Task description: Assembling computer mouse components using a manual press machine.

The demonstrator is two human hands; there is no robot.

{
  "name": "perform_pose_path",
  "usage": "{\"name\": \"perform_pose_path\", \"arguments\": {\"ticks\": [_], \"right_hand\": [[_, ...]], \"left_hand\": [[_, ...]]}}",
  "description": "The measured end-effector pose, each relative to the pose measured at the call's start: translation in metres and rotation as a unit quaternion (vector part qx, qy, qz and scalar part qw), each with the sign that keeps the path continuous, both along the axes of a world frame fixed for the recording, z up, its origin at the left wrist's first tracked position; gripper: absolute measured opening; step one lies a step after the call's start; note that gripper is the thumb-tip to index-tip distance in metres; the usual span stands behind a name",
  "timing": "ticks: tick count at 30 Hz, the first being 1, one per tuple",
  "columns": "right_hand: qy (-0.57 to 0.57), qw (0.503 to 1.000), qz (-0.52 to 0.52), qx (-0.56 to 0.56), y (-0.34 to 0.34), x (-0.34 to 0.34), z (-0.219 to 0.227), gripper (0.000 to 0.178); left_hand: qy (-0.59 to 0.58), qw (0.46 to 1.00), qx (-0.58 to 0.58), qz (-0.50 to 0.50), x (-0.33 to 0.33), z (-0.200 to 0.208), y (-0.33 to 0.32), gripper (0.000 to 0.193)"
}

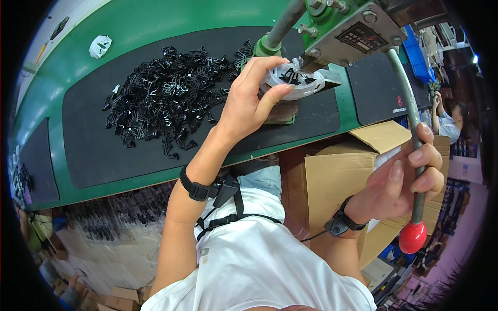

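My left hand grips a translucent white, round plastic piece between thumb and fingers. Small black parts show inside its rim. It sits beneath the metal head of a green hand press, over a block on the bench. The fingers of my right hand are curled round the press's steel lever, above its red ball knob. Left of my left hand, a heap of small black plastic clips is spread over a black mat.
The green workbench carries a crumpled white piece at its far left. An open cardboard box stands against the bench edge below the press. A blue bin lies beyond the press. Another person is at the far right.
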State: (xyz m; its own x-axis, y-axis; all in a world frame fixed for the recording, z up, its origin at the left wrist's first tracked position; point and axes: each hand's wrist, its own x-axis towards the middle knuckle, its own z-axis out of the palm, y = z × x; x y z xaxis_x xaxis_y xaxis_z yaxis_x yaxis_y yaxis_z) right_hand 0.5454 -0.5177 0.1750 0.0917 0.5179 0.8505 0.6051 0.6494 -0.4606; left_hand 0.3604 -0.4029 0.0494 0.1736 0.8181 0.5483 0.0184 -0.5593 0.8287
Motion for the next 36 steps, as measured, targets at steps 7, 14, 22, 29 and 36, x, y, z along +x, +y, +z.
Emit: {"name": "perform_pose_path", "arguments": {"ticks": [7, 14, 22, 29, 36], "right_hand": [[-0.015, 0.999, -0.033, 0.008, -0.004, -0.006, -0.025, 0.034], [-0.083, 0.993, -0.083, -0.027, -0.011, -0.008, -0.048, 0.034], [-0.112, 0.988, -0.108, -0.020, -0.004, -0.008, -0.069, 0.042], [0.010, 0.998, 0.021, 0.059, 0.018, -0.019, 0.008, 0.026], [0.150, 0.963, 0.221, -0.025, 0.086, 0.011, 0.090, 0.056]], "left_hand": [[0.004, 1.000, 0.007, 0.001, -0.002, 0.000, 0.000, 0.038], [0.010, 1.000, 0.003, -0.002, -0.003, 0.001, 0.001, 0.039], [0.014, 1.000, 0.015, -0.002, -0.002, 0.001, 0.001, 0.038], [0.005, 1.000, -0.017, -0.024, -0.008, 0.002, -0.001, 0.037], [0.021, 0.999, 0.035, -0.011, -0.012, 0.013, -0.007, 0.036]]}}
